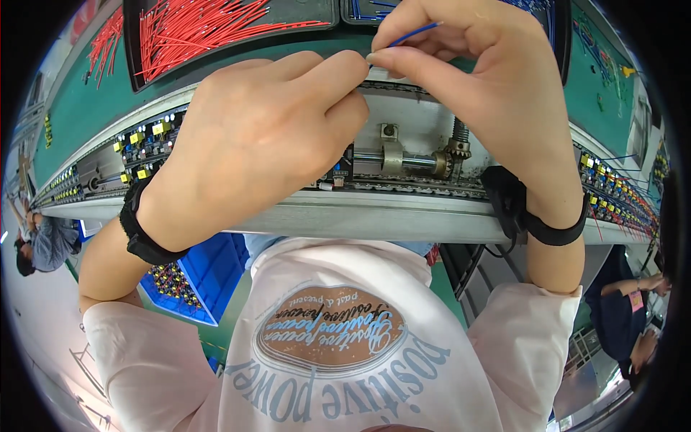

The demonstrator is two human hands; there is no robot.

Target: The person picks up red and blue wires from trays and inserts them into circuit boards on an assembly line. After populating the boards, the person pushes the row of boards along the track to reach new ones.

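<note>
A short blue wire (415, 34) is pinched between the thumb and fingers of my right hand (497, 79), one end sticking out toward the upper right. Closed and seen from its back, my left hand (266, 119) meets the right thumb tip above the conveyor. What its fingertips hold, if anything, is hidden behind them. Below the left hand lie black circuit boards (147, 140) with yellow parts, riding on the conveyor (432, 183). The edge of one board (335, 176) shows beside the left hand's lower side.
Beyond the hands stand a black tray of red wires (209, 32) and one of blue wires (367, 10). More boards with wires (619, 187) sit along the line at right. A blue bin (216, 277) holds small parts below. Other people (626, 317) are at both sides.
</note>
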